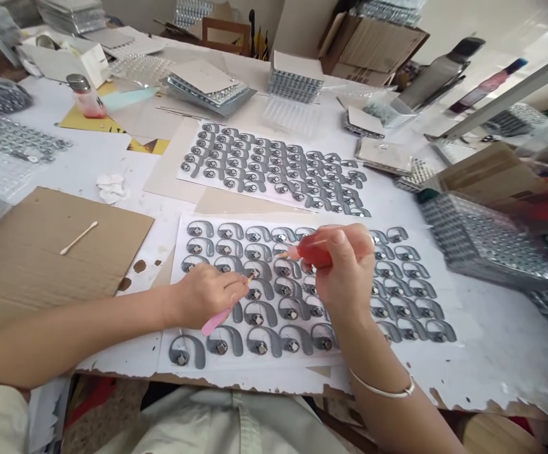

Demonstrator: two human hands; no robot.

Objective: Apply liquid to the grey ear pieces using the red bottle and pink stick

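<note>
My right hand (pixel 349 271) is closed around a small squeeze bottle (pixel 314 248) of red liquid, its narrow nozzle pointing left just above the parts. In my left hand (pixel 212 290) is a slim tool with a pink handle (pixel 215 321); its thin tip reaches a part in the near group, and its exact kind is unclear. Beneath both hands lies a white sheet (pixel 172 347) bearing rows of grey hook-shaped pieces (pixel 262 343), which look like ear-hook earphone shells, each with a shiny metallic round end. My hands and forearms hide some of them.
A second sheet of similar grey pieces (pixel 255 157) lies beyond. To the left is a cardboard sheet (pixel 32 252) with a cotton swab (pixel 79 238), plus a crumpled tissue (pixel 111 187) and a capped bottle (pixel 86 98). Stacked trays (pixel 486 239) stand at right.
</note>
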